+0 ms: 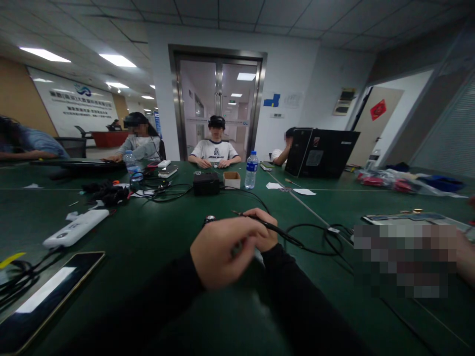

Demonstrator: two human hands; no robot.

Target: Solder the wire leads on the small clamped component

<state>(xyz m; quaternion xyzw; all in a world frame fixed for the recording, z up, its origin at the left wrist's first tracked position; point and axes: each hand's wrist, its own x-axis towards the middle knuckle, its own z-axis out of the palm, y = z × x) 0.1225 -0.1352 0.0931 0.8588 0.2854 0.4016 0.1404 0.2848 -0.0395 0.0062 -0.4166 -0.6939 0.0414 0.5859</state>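
Green table [148,237], right hand [264,217] gripping a slim corded tool [276,229], tip aimed left beyond the left hand [222,249]; can't tell that one's grip.

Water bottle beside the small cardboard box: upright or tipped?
Upright: the water bottle stands on the green table, its cap uppermost.

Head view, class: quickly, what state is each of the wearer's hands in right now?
Left hand: fingers curled; whether it holds anything cannot be told.
Right hand: closed on a black corded tool.
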